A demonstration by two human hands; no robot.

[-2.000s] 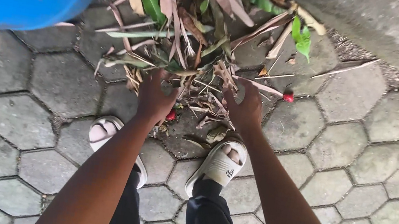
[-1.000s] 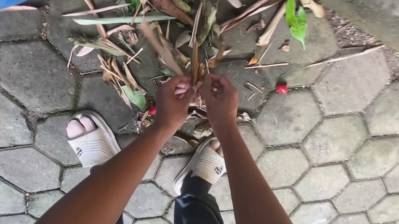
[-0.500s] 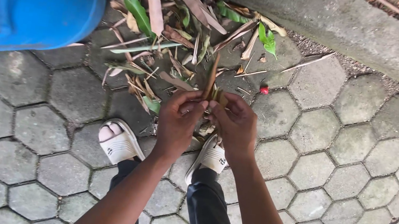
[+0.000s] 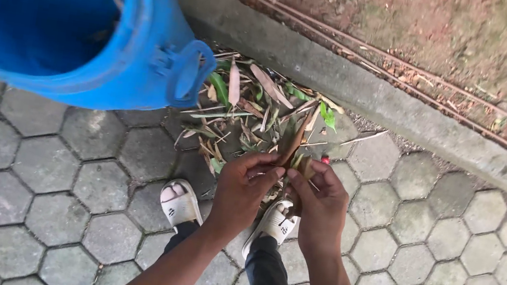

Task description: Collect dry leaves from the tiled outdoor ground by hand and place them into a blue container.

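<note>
Both hands' fingers (image 4: 269, 173) pinch a bunch of dry brown leaves (image 4: 293, 143), seemingly curled.

Both hands (image 4: 282, 197) pinch dry leaves (image 4: 293, 143); blue bin (image 4: 70, 21) beside (tilted).

Grey hexagonal paving (image 4: 27, 176), concrete kerb (image 4: 368, 93), bare earth (image 4: 482, 43) beyond.

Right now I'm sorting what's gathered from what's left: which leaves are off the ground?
The brown leaves pinched between the left hand and right hand; the other leaves lie against the curb.
</note>
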